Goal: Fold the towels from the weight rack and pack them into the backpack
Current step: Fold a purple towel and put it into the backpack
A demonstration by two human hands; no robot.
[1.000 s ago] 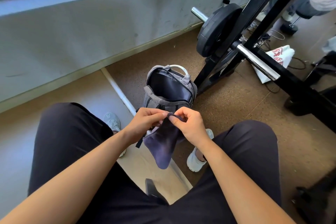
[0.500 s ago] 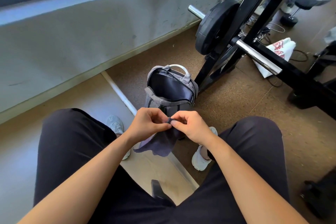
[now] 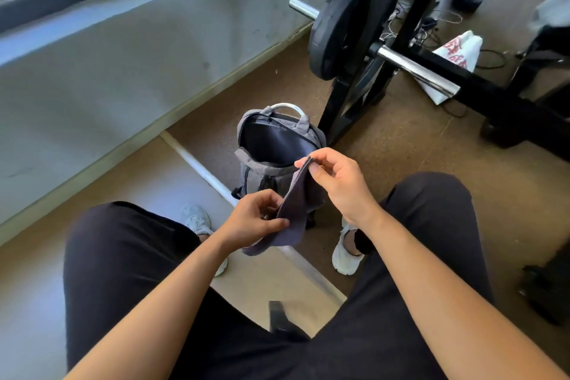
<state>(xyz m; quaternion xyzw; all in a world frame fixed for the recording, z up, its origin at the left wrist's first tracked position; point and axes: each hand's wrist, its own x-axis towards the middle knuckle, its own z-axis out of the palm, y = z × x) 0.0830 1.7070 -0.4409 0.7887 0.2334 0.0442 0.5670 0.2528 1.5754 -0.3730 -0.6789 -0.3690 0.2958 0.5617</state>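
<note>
I hold a small dark towel stretched between my hands, its long axis running from 7 to 1 o'clock. My right hand pinches the upper corner; my left hand is closed on the lower edge. The open backpack stands at 12 o'clock, nearer the right hand.
</note>
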